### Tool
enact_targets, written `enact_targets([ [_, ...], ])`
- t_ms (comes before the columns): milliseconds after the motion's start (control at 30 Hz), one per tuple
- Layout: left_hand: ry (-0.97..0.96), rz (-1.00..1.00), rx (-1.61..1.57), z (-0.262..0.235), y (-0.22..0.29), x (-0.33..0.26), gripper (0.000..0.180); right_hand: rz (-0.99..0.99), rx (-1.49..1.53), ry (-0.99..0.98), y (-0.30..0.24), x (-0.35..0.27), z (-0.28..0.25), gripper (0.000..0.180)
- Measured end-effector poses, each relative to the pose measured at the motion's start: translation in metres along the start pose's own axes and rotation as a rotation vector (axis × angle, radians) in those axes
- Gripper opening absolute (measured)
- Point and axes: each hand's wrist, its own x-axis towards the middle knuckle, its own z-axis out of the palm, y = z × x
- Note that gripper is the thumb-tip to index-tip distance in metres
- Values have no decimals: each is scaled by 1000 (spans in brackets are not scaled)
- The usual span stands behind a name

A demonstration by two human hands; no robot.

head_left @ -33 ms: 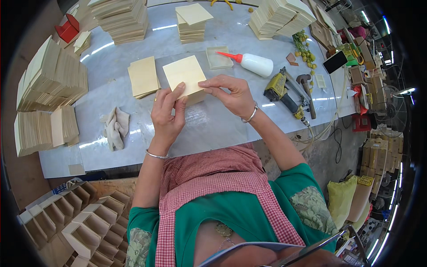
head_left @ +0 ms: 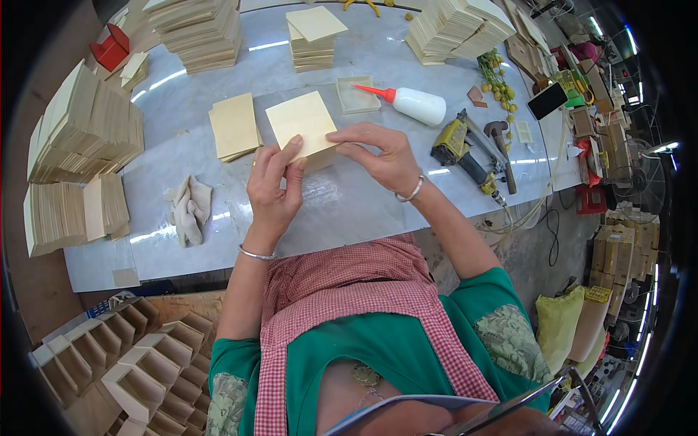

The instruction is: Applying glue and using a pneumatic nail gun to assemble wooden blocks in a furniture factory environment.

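A pale wooden box [head_left: 299, 122] with a square top panel stands on the table in front of me. My left hand [head_left: 273, 178] grips its near left corner, with a finger on the top and the thumb against the near side. At the right near corner, my right hand [head_left: 382, 156] pinches the edge of the top between thumb and forefinger. The box's inside is hidden. Just left of it lies a small pile of thin wooden panels [head_left: 234, 125]. Behind its right side sits a shallow translucent tray [head_left: 358, 106], with the red nozzle of a white squeeze bottle [head_left: 419, 106] over it.
A yellow nail gun [head_left: 454, 145] with an air hose and a hammer [head_left: 499, 145] lie at the right. Tall stacks of wooden panels [head_left: 87, 131] line the left and far sides. A crumpled cloth [head_left: 190, 211] is near the left. Open wooden boxes [head_left: 138, 385] are stacked below the table.
My right fingers have shifted very slightly to the right along the box's edge. All else looks the same.
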Motion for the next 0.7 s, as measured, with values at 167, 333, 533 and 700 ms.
enact_targets([
  [167,22,21,5,1,-2,-1,25,124,-649,161,11,-53,-79,44],
  [333,20,17,-35,0,3,1,28,531,-1261,88,48,-128,-138,70],
  [533,43,37,-51,1,2,0,28,673,-1346,11,72,-112,-147,82],
  [700,39,59,-49,1,-1,-1,27,587,-1478,-138,34,-94,-141,75],
])
